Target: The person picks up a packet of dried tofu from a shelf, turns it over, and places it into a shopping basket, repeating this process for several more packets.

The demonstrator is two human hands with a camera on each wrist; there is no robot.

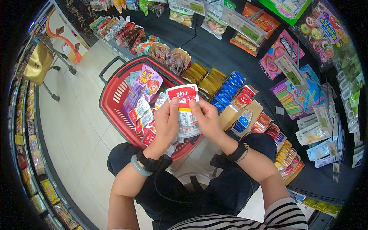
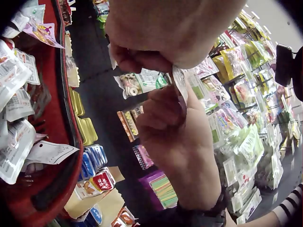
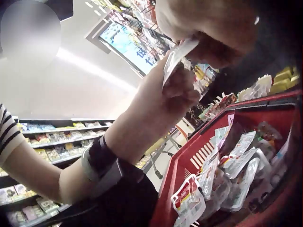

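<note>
Both hands hold one flat snack packet [image 1: 187, 111], red at the top with a yellow stripe and small print on white below. My left hand [image 1: 166, 118] grips its left edge, thumb on the front. On the opposite edge, my right hand [image 1: 207, 117] pinches it the same way. The packet is upright, over the near side of a red shopping basket [image 1: 111, 82]. In both wrist views it shows nearly edge-on between the hands. Inside the basket lie several similar packets [image 3: 189, 198] and a purple snack bag [image 1: 142, 86].
Right of the basket, a low shelf carries boxes of small packs, among them blue packs [image 1: 229, 91] and gold packs [image 1: 203, 78]. Bagged sweets [image 1: 293, 97] hang on hooks above. A cart with a gold bag [image 1: 38, 63] stands on the tiled floor [image 1: 78, 115] to the left.
</note>
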